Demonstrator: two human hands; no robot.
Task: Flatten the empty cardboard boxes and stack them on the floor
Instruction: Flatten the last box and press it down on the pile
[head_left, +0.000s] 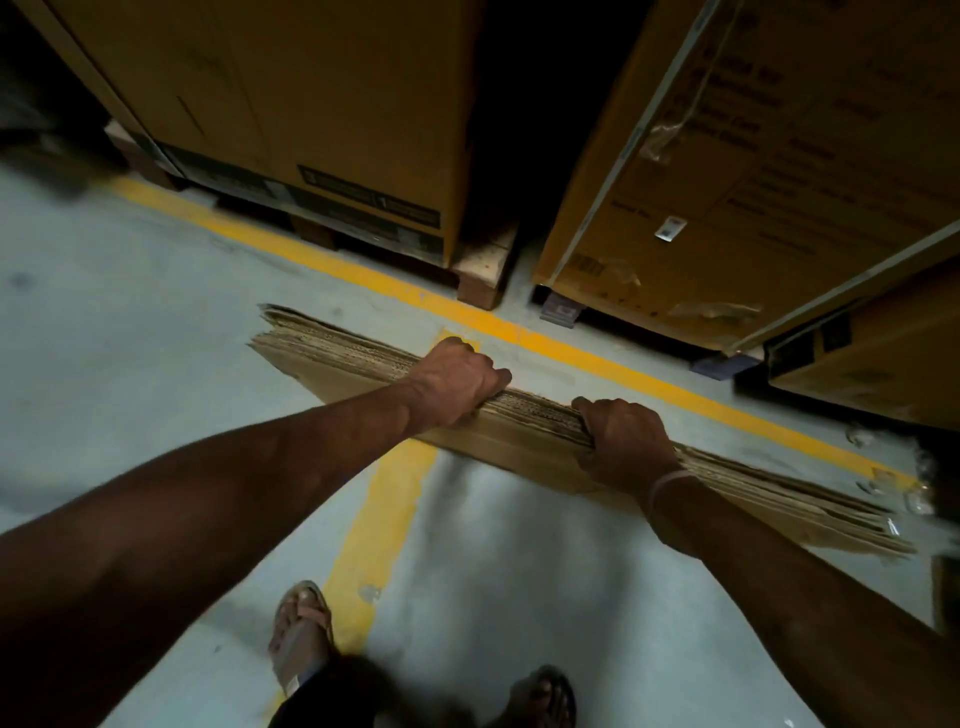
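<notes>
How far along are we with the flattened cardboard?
Done: a thick bundle of flattened brown cardboard sheets is gathered. In hand: left hand and right hand grip its top edge, holding it on edge. Left: lay it flat on the grey floor.

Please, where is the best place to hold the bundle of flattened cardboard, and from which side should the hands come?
Grip the upper long edge of the flattened cardboard bundle, coming from above. It stands on edge, so both hands can wrap over it: left hand and right hand, apart near the middle, probably balancing its length.
</notes>
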